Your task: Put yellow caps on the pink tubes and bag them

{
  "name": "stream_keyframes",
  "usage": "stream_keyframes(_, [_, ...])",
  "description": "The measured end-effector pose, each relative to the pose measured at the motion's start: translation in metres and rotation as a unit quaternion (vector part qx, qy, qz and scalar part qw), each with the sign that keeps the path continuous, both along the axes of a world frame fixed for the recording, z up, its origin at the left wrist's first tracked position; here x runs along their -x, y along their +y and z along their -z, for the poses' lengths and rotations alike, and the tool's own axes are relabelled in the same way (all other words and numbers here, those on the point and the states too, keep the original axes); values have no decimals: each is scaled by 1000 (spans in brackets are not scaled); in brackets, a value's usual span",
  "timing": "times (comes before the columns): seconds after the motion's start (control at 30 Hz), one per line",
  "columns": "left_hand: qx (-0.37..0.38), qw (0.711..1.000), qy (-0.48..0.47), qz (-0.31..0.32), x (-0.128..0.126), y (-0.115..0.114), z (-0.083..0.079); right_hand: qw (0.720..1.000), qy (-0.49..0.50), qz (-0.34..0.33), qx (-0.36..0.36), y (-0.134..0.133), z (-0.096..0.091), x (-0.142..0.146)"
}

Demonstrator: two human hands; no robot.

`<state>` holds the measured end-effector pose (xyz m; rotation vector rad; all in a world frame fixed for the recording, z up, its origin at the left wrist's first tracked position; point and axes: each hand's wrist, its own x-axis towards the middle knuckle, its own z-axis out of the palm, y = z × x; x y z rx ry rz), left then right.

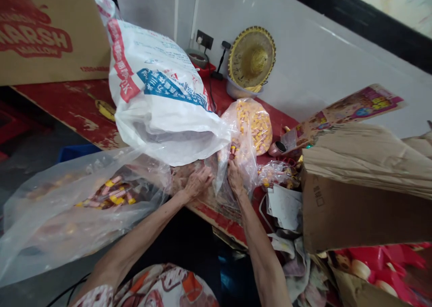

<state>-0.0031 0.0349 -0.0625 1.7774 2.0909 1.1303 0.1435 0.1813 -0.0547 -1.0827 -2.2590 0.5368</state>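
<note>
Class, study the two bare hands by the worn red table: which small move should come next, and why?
Probably, the left hand should move right to steady the clear plastic bag of small yellow-and-pink pieces: the right hand is at its near side, while the left lies just beside it, showing no clear hold.

sack (pixel 165 68), clear bag (pixel 260 129) on red table (pixel 64 102)

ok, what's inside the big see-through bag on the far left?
In the bag, small pink-and-yellow pieces show sharply in one patch; elsewhere it is cloudy and blurs the contents. What lies beneath is covered.
</note>
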Motion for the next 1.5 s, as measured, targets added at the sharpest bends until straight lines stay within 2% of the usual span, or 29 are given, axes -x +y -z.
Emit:
stream_keyframes(0.07, [17,1000,24,10,-1,2,-2,1000,-13,-7,14,1,-2,0])
stream_keyframes(0.17, [-6,999,37,-6,0,3,-5,1000,8,12,23,-6,-2,-3])
stream_keyframes(0.3, [14,999,30,-16,2,0,-2,993,84,73,49,-33,8,-9])
stream_keyframes(0.37, [30,999,7,-9,2,-2,2,989,106,78,63,-49,14,-11])
stream_keyframes(0.47, [11,999,-40,-30,2,-4,7,986,126,89,67,-68,20,-11])
stream_keyframes(0.57, [1,997,-49,-51,1,-5,9,987,133,85,45,-78,25,-8])
stream_keyframes(0.7, [45,996,-72,-32,1,-2,5,987,135,86,12,-83,26,-7])
stream_keyframes(0.8, [21,994,-101,-37,4,0,2,984,144,104,-12,-88,23,-8])
stream_keyframes(0.97, [55,995,-78,-24,8,0,-2,991,123,47,-12,-96,20,-6])
stream_keyframes(1.13, [14,996,-77,-48,7,-3,-5,986,143,68,-40,-98,16,-3])
stream_keyframes(1.23, [57,994,-80,-45,6,-3,-4,986,145,60,-56,-101,14,1])
stream_keyframes(1.3, [66,991,-115,-36,8,-1,-4,987,139,62,-59,-104,13,3])
stream_keyframes(1.37, [43,980,-191,-29,12,0,-6,987,136,67,-60,-105,13,6])
stream_keyframes(1.5, [4,919,-391,-45,19,-4,-12,990,118,54,-48,-103,20,11])
